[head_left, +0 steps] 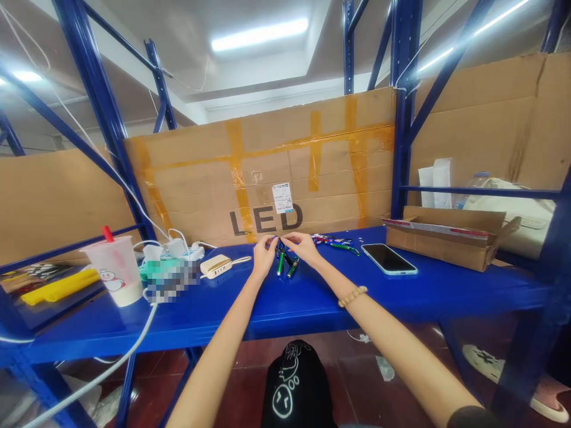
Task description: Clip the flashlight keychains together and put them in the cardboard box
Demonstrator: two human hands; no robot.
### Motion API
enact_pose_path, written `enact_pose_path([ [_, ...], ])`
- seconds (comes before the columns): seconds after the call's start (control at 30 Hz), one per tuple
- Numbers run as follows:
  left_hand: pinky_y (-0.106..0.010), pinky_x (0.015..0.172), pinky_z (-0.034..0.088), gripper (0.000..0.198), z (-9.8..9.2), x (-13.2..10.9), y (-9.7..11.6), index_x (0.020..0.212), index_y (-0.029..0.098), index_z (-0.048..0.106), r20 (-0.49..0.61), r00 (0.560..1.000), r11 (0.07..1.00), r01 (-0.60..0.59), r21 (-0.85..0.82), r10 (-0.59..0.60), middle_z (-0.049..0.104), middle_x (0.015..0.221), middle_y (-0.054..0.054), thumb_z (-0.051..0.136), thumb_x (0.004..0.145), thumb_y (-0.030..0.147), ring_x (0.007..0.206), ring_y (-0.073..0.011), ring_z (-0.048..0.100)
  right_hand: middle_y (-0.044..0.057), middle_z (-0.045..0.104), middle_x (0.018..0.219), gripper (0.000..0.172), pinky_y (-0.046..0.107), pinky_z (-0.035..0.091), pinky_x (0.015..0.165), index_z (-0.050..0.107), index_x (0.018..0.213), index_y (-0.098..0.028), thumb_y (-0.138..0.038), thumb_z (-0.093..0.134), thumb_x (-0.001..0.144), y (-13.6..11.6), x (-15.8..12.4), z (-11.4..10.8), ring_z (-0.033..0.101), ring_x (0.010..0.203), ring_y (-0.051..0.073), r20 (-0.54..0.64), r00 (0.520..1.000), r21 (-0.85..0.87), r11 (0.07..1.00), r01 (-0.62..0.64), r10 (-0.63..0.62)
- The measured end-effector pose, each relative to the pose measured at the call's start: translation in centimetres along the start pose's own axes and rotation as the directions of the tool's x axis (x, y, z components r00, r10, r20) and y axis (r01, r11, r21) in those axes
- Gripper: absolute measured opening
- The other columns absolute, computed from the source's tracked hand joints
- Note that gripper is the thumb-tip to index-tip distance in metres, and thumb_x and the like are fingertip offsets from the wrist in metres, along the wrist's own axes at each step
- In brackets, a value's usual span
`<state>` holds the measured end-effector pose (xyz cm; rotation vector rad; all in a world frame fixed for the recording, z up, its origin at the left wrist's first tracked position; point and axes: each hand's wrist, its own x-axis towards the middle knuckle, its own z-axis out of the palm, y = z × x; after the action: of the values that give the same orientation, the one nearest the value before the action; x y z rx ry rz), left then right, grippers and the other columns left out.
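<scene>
Where two hands [264, 255] [304, 246] meet, two green cylinders [280, 264] [292, 268] sit below.

Bright, even light falls from the ceiling's fluorescent tubes [259, 34], leaving only soft shadows and a faint sheen on the blue steel shelf [312, 309]. The uprights [96, 101] bow at the wide-angle edges, and a pixelated patch [172, 280] blurs out detail.

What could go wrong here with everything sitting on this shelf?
The small green cylinders beside the left hand and right hand look round and might roll off the smooth blue shelf. The plastic cup stands near the power strip, so knocking it could spill liquid there.
</scene>
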<state>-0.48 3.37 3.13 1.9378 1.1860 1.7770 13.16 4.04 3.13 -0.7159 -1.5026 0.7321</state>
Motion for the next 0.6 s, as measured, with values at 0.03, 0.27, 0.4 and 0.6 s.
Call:
enact_pose_path([
  [0.03, -0.026, 0.071, 0.045, 0.022, -0.01, -0.05, 0.12, 0.082, 0.015, 0.062, 0.000, 1.000, 1.000, -0.008, 0.011, 0.008, 0.066, 0.082, -0.006, 0.052, 0.078, 0.034, 0.077, -0.0161, 0.060, 0.009, 0.070, 0.079, 0.030, 0.028, 0.055, 0.055, 0.068, 0.077, -0.013, -0.040, 0.067, 0.062, 0.01, -0.01, 0.01, 0.065, 0.076, 0.021, 0.009, 1.000, 0.000, 1.000, 0.006, -0.006],
  [0.27, -0.027, 0.070, 0.044, 0.022, -0.16, -0.25, 0.49, 0.083, 0.017, 0.061, 0.051, 0.993, 0.988, -0.109, 0.107, 0.104, 0.064, 0.085, -0.006, 0.047, 0.082, 0.033, 0.075, -0.0155, 0.057, 0.008, 0.070, 0.077, 0.030, 0.027, 0.054, 0.052, 0.068, 0.076, -0.013, -0.038, 0.069, 0.060, -0.28, -0.16, 0.03, 0.065, 0.073, 0.021, 0.008, 1.000, 0.021, 1.000, -0.015, 0.015],
  [0.4, -0.026, 0.068, 0.043, 0.023, -0.25, -0.36, 0.41, 0.085, 0.017, 0.061, 0.069, 0.988, 0.979, -0.149, 0.138, 0.141, 0.064, 0.084, -0.005, 0.044, 0.084, 0.033, 0.074, -0.0150, 0.056, 0.008, 0.070, 0.076, 0.029, 0.025, 0.053, 0.051, 0.068, 0.076, -0.013, -0.037, 0.069, 0.061, -0.74, -0.29, 0.04, 0.064, 0.071, 0.018, -0.001, 0.998, 0.050, 0.997, -0.067, 0.067],
  [0.6, -0.025, 0.067, 0.044, 0.021, -0.27, -0.37, 0.53, 0.082, 0.017, 0.064, 0.048, 0.990, 0.985, -0.138, 0.106, 0.134, 0.065, 0.080, -0.004, 0.051, 0.080, 0.033, 0.070, -0.0142, 0.057, 0.007, 0.069, 0.081, 0.031, 0.021, 0.051, 0.050, 0.068, 0.077, -0.013, -0.039, 0.069, 0.061, -0.91, -0.38, 0.00, 0.063, 0.072, 0.016, 0.002, 0.994, 0.107, 0.988, -0.112, 0.113],
])
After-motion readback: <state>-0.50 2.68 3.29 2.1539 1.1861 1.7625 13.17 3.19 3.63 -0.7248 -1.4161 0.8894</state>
